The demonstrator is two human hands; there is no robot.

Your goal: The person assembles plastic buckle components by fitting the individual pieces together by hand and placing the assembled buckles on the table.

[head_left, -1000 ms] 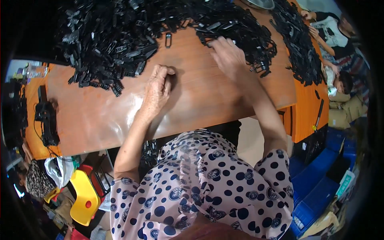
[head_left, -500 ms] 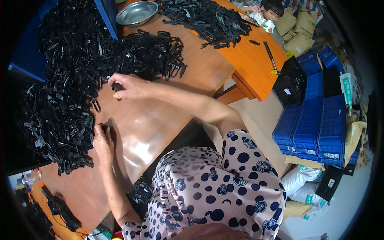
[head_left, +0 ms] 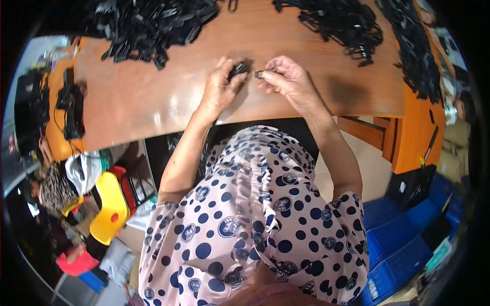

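Over the brown table, my two hands face each other with a narrow gap between them. My left hand is closed around a small black plastic piece, which sticks out past the thumb and fingers. Between thumb and forefinger, my right hand pinches a small dark part with a paler edge, pointing toward the left hand's piece. The two parts look apart. Their exact kind is too small to make out. Beyond my hands lies a heap of black plastic parts.
More black parts are heaped at the far right and along an orange side table. Blue crates stand at lower right. On the left are a yellow chair, a black device with a cable, and other people.
The view has swung left and down toward my body. My right hand has left the heap's edge and come close to my left hand, both now in front of me.
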